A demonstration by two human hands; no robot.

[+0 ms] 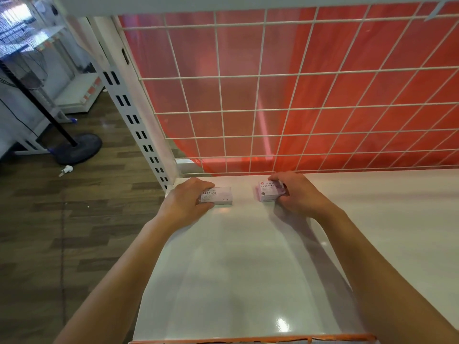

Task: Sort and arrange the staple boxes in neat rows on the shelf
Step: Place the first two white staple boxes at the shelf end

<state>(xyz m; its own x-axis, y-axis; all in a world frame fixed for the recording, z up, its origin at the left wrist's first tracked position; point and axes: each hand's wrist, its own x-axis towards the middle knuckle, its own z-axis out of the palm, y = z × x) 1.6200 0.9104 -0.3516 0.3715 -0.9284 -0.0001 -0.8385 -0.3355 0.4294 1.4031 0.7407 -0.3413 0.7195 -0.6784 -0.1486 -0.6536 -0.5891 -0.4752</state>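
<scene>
The left hand (187, 199) grips the staples box (221, 196) a little above the middle of the frame. Its fingers curl over the far edge and the thumb lies at the near edge. The left part of the box is hidden; the word STAPLES reads, but the smaller print is too blurred.

The right hand (295, 194) grips the clips box (269, 192) from the right and covers that side; PAPER CLIPS reads on top. This box is turned a little, and I cannot tell if it rests fully on the shelf (236, 269).

Both boxes are near the back edge of the shelf, well apart. Both forearms reach in from the lower corners, palms down.

Behind the boxes stands a white wire grid (258, 108) with a red sheet (310, 93) behind it. At the left are a slotted post (139, 130), the wooden floor (74, 232) and a dark round base (77, 148). The bottom of the frame cuts off the front of the shelf.
</scene>
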